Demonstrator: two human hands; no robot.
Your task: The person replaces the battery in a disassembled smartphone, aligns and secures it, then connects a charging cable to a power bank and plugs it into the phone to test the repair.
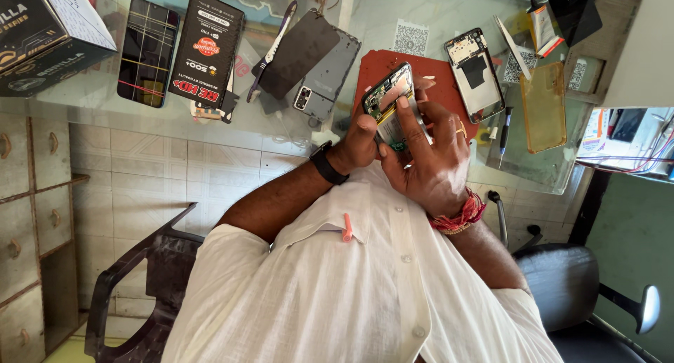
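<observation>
Both my hands hold an opened phone (388, 96) with its back off, so the green circuit board and inner parts show. My left hand (358, 142), with a black watch on the wrist, grips its lower left side. My right hand (430, 156), with a ring and red thread bands at the wrist, cups the right side, its forefinger pressing on the phone's inside. The phone is tilted above a red mat (435, 71) on the glass table (91, 96).
On the table lie a bare phone frame (476, 75), a yellow clear case (542, 104), dark back covers (312, 57), a phone with a lined screen (147, 50), a black packet (207, 47) and a black box (42, 33). A black plastic chair (140, 286) stands left, an office chair (583, 286) right.
</observation>
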